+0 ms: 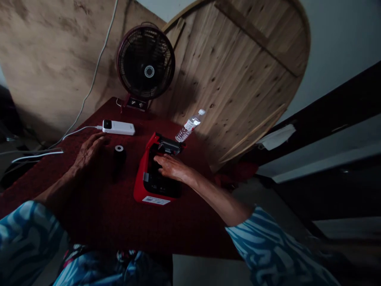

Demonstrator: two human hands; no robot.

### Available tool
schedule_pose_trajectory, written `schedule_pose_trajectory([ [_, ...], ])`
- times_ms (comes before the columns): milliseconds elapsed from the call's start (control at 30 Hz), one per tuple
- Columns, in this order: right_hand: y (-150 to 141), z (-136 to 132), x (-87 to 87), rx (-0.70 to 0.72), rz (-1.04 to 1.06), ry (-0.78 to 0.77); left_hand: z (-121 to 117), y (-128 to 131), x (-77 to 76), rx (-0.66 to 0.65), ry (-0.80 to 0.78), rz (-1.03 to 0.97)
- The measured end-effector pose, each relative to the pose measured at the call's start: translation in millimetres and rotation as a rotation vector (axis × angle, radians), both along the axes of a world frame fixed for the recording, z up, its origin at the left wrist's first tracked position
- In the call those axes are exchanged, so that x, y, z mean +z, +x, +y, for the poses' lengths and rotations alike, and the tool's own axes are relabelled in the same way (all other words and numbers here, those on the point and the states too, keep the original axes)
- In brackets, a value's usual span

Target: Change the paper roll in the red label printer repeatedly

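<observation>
A red and black device (139,182), looking like a small label or receipt printer, stands on the dark red table with its lid (171,146) raised. My right hand (171,167) reaches into its dark inside, fingers bent together; whatever they may hold is hidden in shadow. My left hand (91,149) rests on the table to the left, fingers stretched out and holding nothing. Between the hands stands a small dark roll (119,153) with a white ring-shaped top. Close to the left fingertips lies a white power bank (119,127) with a cable plugged into it.
Behind the device stands a clear plastic bottle (189,126) with a white cap. A dark fan (145,63) is at the table's back. A large round wooden board (238,71) leans on the wall. White cables (38,155) run off the left edge.
</observation>
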State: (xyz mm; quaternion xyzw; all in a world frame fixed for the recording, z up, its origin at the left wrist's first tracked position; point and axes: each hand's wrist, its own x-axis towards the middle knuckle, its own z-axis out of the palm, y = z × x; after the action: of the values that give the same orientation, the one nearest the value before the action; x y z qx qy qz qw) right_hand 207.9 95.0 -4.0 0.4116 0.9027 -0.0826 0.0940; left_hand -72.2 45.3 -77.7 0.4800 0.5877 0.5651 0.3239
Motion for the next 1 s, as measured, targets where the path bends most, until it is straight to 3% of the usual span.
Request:
schedule_pose_trajectory([
  [100,2,-5,8.6,0.01,0.097,-0.036,2,3,1.7,0.024,-0.007,-0.023],
  [200,26,-24,20.0,-0.019,0.388,-0.075,1,5,4.9,0.066,0.025,0.003],
  [367,95,-45,23.3,-0.297,0.849,-0.087,-32,19,28.6,0.075,0.207,0.22],
  [400,107,-43,17.9,-0.36,0.894,-0.087,-41,26,36.0,0.029,0.284,0.31],
  [467,121,-37,1.0,-0.451,0.974,-0.097,-57,46,49.9,-0.19,0.427,0.511],
  [533,123,-26,-21.9,-0.499,1.067,-0.094,-65,72,59.3,-0.401,0.463,0.742],
  [600,116,-14,-47.5,-0.529,1.159,-0.053,-62,97,63.1,-0.495,0.478,0.887],
  [700,100,-2,-84.1,-0.556,1.233,0.001,-50,117,63.1,-0.501,0.492,0.95],
  [800,90,3,-109.6,-0.564,1.276,-0.001,-46,117,66.7,-0.449,0.521,0.912],
  [1000,92,7,-123.5,-0.547,1.322,-0.018,-72,111,74.0,-0.454,0.628,0.921],
])
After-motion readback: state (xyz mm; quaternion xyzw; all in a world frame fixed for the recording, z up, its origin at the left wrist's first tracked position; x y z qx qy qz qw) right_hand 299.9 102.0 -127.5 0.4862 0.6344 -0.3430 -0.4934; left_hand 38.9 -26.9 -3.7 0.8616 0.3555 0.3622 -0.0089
